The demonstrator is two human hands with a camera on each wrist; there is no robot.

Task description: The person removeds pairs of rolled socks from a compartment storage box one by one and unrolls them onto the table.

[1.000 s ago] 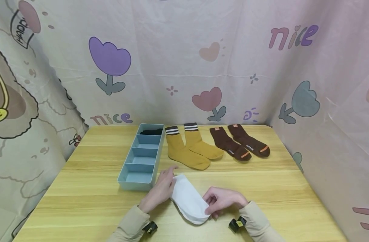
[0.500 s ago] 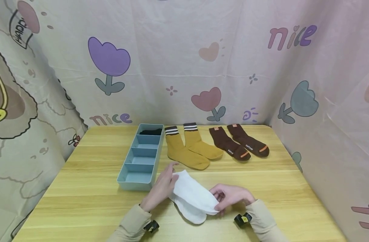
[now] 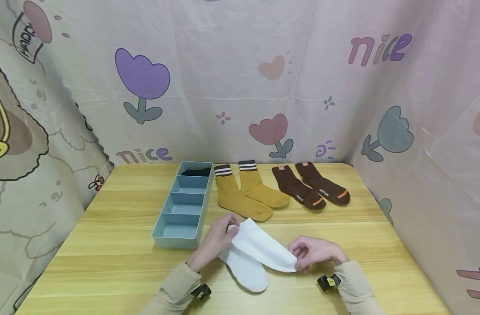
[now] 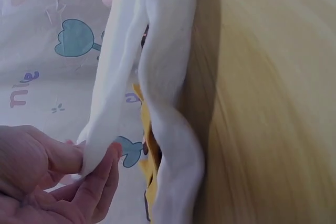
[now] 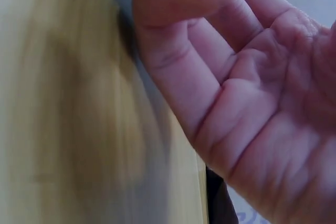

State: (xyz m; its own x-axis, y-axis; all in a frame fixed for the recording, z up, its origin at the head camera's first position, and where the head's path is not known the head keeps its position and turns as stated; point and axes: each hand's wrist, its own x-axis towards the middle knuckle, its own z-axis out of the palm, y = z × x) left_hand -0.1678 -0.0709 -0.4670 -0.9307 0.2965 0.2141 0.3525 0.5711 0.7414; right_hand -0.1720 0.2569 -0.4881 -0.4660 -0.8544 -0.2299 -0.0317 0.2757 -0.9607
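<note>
Stretching across the near middle of the counter (image 3: pixel 106 245), the upper white sock (image 3: pixel 263 247) is pulled out between the two hands, its long axis slanting from far-left down to near-right. The left hand (image 3: pixel 218 238) pinches one end of it just beside the near-right corner of the blue divided tray (image 3: pixel 173 232), fingers curled onto the cloth; the wrist view shows thumb and fingertips (image 4: pixel 100 169) nipping the sock's edge while the rest hangs away from them. The right hand (image 3: pixel 316 253) holds the opposite end with its fingers closed on the fabric at the near right, so the two hands are well apart with the sock spanning the gap. A second white sock (image 3: pixel 245 271) lies flat on the counter beneath it, angled more toward the near edge, its far end close under the left hand (the two pieces cross there, and I cannot tell whether that hand also touches the lower one). The right wrist view shows only a blurred palm and counter. The left hand is the nearer one to the tray, whose far compartment holds something dark (image 3: pixel 196 172); the other compartments look bare. Farther back lie a mustard pair of socks (image 3: pixel 243 197) and, to their right, a brown pair (image 3: pixel 310 188), both untouched.
</note>
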